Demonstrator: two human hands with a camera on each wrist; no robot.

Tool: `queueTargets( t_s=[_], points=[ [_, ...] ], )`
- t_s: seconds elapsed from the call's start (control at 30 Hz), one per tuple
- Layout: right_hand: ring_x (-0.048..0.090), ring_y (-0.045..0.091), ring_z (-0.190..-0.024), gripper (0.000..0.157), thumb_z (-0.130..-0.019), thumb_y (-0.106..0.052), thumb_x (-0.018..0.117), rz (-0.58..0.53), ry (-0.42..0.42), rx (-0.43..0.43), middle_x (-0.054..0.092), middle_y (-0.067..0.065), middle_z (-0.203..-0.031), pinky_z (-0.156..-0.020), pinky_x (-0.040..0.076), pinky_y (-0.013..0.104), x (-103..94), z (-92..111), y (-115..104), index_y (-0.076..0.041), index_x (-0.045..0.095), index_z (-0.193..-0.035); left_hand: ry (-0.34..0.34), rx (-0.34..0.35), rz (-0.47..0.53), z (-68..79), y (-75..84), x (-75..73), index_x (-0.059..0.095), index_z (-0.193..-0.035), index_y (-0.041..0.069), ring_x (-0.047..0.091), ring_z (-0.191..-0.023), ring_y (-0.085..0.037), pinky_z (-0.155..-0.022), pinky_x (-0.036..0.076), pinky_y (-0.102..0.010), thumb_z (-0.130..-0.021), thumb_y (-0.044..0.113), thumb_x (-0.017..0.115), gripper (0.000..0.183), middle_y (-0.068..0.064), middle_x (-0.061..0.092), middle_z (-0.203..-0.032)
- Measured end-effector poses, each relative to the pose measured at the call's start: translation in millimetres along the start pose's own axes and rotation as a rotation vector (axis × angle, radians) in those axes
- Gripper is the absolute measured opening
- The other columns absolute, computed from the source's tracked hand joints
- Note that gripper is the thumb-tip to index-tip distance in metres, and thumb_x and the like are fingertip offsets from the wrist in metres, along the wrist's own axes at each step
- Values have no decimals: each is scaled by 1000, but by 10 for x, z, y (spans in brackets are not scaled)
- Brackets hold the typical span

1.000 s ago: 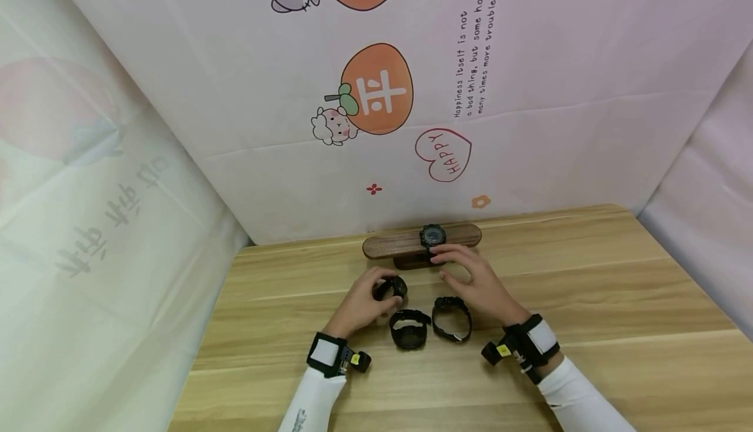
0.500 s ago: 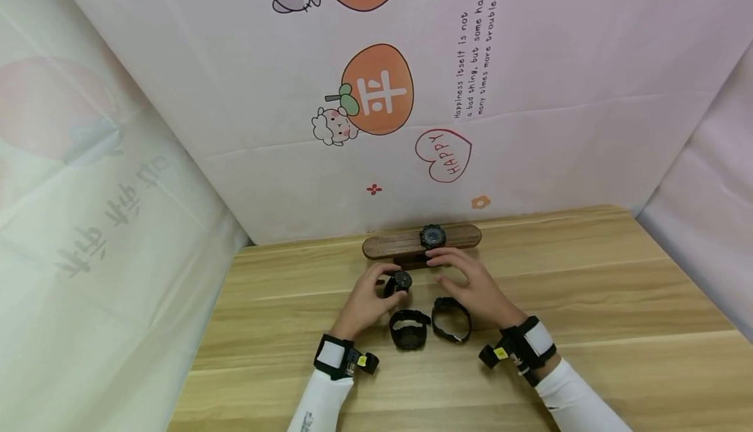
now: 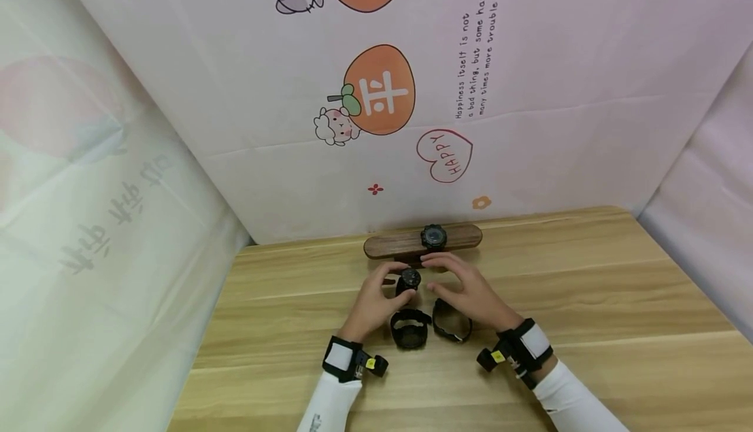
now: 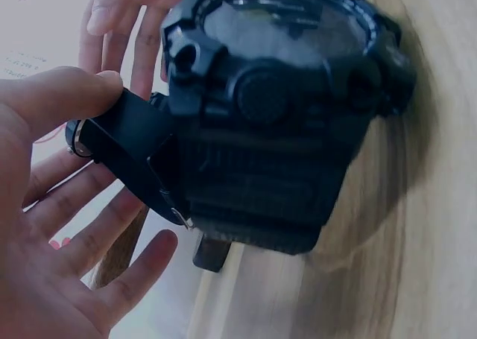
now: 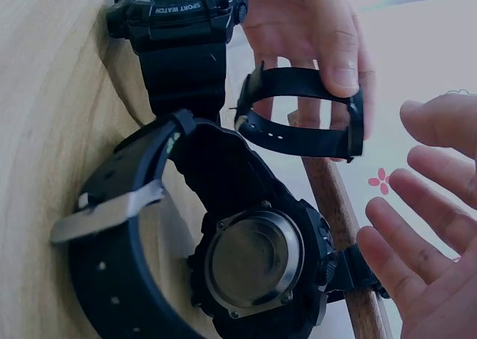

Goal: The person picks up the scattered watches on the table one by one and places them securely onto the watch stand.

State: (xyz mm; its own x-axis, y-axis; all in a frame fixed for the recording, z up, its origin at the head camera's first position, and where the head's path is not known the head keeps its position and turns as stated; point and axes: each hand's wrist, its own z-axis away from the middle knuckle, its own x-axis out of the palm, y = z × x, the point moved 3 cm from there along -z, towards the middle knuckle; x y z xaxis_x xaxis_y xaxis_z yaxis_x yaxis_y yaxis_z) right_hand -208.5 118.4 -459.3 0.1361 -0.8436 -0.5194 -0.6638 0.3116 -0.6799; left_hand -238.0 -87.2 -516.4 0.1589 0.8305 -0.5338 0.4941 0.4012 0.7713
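My left hand (image 3: 373, 301) pinches a black wristwatch (image 3: 410, 279) between thumb and fingers, raised over the table. In the right wrist view its buckled strap (image 5: 298, 145) forms a loop under the left thumb. My right hand (image 3: 479, 295) is spread beside that watch, thumb and fingers apart with nothing between them. Two more black watches rest on the table below the hands: one with its face toward me (image 3: 410, 336), the other a loop on its side (image 3: 451, 327), its metal back (image 5: 255, 261) visible in the right wrist view.
Behind the hands stands a wooden watch stand (image 3: 391, 244) with a long rounded bar. Another black watch (image 3: 434, 237) is strapped around the bar, right of its middle. A printed white cloth (image 3: 282, 190) hangs behind the wooden table (image 3: 618, 301).
My left hand has carried the watch to the right and slightly back, turning its dial upward. My right hand has drifted a little left, away from the watch on the stand.
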Motion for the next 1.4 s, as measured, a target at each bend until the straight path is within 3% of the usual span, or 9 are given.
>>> queueTargets(
  t_s=[0.17, 0.43, 0.63, 0.9, 1.1, 1.4],
  points=[
    [51, 30, -117, 46, -89, -8, 69, 6, -12, 6, 52, 17, -134, -91, 48, 54, 56, 32, 147, -1, 54, -131, 5, 19, 29, -3, 38, 25, 53, -132, 21, 51, -115, -12, -93, 48, -51, -89, 43, 67, 51, 10, 54, -128],
    [48, 16, -122, 49, -90, -25, 69, 14, -32, 30, 49, -1, -139, -98, 47, 41, 120, 88, 390, -17, 52, -136, 5, 17, 64, -2, 127, 44, 53, -132, 28, 50, -118, -9, -96, 47, -45, -86, 41, 70, 50, 12, 54, -128],
    [48, 11, -121, 50, -89, -30, 70, 0, -29, 45, 50, -8, -137, -99, 46, 37, 123, 93, 414, -22, 53, -135, 23, 66, 122, 11, 405, -17, 55, -130, 13, 52, -116, -17, -96, 45, -55, -85, 20, 74, 50, -2, 58, -126],
    [52, 14, -117, 50, -89, -29, 70, -8, -17, 15, 54, -5, -131, -95, 49, 44, 122, 95, 418, -20, 53, -134, 34, 133, 170, 6, 461, -22, 55, -128, 5, 52, -116, -25, -95, 44, -60, -82, 12, 75, 51, -12, 54, -126],
    [53, 19, -117, 53, -87, -19, 72, -17, -37, 22, 55, 2, -131, -94, 49, 50, 122, 104, 394, -16, 52, -135, 40, 135, 201, 4, 461, -15, 56, -126, 4, 53, -115, -25, -92, 47, -59, -81, 9, 76, 50, -13, 52, -126],
    [56, 27, -113, 49, -85, -3, 72, -36, -39, 30, 57, 13, -127, -93, 50, 49, 40, 51, 69, -2, 54, -131, 15, 124, 214, 0, 481, -6, 55, -127, 5, 53, -115, -25, -91, 50, -52, -81, 8, 75, 50, -12, 53, -126]
  ],
)
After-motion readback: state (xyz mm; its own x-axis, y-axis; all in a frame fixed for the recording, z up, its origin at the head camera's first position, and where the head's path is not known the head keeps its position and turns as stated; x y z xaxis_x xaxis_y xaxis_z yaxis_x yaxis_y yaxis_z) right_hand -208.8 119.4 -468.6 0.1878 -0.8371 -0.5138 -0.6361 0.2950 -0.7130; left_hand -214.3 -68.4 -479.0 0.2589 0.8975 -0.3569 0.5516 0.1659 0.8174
